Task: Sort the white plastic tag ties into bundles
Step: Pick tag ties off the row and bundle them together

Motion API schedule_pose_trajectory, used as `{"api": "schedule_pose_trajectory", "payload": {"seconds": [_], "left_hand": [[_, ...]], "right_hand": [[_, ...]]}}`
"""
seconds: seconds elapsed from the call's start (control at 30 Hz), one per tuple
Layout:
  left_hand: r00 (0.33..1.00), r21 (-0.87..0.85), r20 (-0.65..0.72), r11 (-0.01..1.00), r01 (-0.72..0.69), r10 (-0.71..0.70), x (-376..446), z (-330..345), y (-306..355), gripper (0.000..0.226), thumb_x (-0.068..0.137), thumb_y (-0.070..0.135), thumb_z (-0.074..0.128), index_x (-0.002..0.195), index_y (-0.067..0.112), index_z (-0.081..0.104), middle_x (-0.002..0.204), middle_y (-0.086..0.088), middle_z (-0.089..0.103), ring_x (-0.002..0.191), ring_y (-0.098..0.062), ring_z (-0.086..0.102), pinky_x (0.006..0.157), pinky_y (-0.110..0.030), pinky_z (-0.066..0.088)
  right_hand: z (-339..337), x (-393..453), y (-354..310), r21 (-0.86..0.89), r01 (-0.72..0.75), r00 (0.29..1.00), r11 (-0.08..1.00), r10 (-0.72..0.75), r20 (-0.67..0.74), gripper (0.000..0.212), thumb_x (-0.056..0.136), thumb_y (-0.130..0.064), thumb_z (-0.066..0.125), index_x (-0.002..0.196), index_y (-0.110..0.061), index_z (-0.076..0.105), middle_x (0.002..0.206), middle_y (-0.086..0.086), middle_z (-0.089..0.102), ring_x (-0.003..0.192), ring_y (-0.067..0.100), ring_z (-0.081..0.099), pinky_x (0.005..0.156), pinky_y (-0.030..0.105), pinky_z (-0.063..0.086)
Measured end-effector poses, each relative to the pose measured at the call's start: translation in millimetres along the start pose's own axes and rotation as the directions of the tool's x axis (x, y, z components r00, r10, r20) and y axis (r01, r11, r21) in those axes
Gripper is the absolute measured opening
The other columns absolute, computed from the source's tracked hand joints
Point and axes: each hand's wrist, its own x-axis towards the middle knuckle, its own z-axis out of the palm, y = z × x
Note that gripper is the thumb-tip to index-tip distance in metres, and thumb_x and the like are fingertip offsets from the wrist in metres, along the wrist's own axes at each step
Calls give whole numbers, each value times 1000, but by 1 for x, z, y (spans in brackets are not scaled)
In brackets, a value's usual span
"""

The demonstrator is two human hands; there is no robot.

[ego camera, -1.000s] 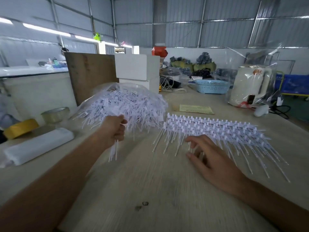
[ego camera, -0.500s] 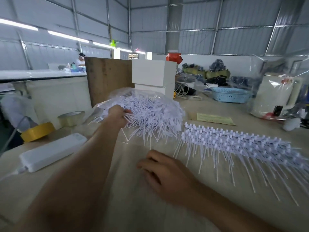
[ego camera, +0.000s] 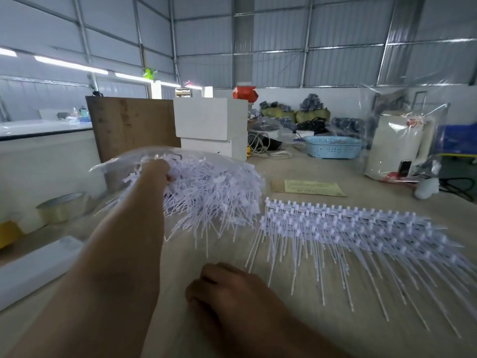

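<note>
Left hand (ego camera: 157, 171) buried in loose ties (ego camera: 211, 192) mid-frame, grip unclear | right hand (ego camera: 227, 288) curled on table (ego camera: 232, 342), holding nothing | we advise drawing few, heads aligned with rows (ego camera: 348, 228) at right.

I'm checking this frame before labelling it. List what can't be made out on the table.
Head view only:
- Left hand fingers: buried in the loose pile of ties, so its grip cannot be told.
- Right hand fingertips: curled under and blurred.
- Yellow slip: print too small to read.
- Yellow tape roll: cut off by the left edge.
- Kettle: veiled by clear plastic wrap.
</note>
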Motion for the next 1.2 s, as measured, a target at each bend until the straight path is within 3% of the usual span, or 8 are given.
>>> {"api": "schedule_pose_trajectory", "payload": {"seconds": [0.17,0.33,0.5,0.63,0.77,0.9,1.07,1.2], "left_hand": [[968,675,-27,719,-166,249,24,3,-11,50,100,41,55,140,12,55,151,-16,44,137,-33,45,107,-46,45],[931,568,-243,818,-90,272,38,16,-34,48,103,36,44,138,5,55,153,-29,35,139,-47,36,110,-56,35],[901,544,-289,830,-123,323,28,29,-47,72,102,52,40,138,-11,46,150,-40,29,137,-53,34,111,-59,31],[890,563,-187,788,-249,415,9,19,-40,53,104,34,45,122,-14,56,127,-38,55,122,-51,52,106,-53,38],[911,531,-52,784,-322,410,-25,3,-40,30,97,15,53,110,-11,62,114,-30,63,107,-44,59,77,-38,42],[831,551,57,677,-488,553,-81,10,-49,26,96,11,51,105,-10,63,117,-30,62,113,-42,56,94,-42,43],[738,615,121,534,-580,663,-160,17,-33,31,98,26,45,99,9,70,108,-17,69,100,-38,63,89,-47,53],[531,410,172,430,-804,830,-221,25,-9,22,100,34,48,101,26,68,88,-4,72,87,-29,67,78,-46,57]], "right_hand": [[-2,4,4,3,8,999,1000,-8,34,25,99,-20,51,120,-12,62,109,12,54,103,33,53,77,48,52],[0,1,4,29,-7,1000,1000,7,7,25,97,-19,53,119,-13,65,105,11,55,101,34,54,78,48,52],[1,-3,6,58,-11,1000,998,12,-19,19,95,-17,52,107,-10,65,98,10,56,94,33,56,74,47,52],[6,-4,8,55,-22,998,998,25,-53,16,98,-19,51,101,-11,65,94,8,57,91,30,57,75,43,51],[7,-5,8,66,-18,998,998,22,-57,18,99,-18,51,100,-9,67,93,7,58,85,27,58,72,41,50],[4,-7,6,53,-16,998,998,20,-65,21,101,-19,49,101,-8,68,94,5,60,86,23,59,72,41,51],[-13,-16,3,-68,-2,992,998,-7,-128,18,99,-17,52,105,-10,68,98,5,60,86,25,60,65,42,52],[-47,-38,30,-237,-28,995,971,3,-103,16,95,-17,57,104,-11,67,100,6,59,92,26,62,64,43,54]]}}
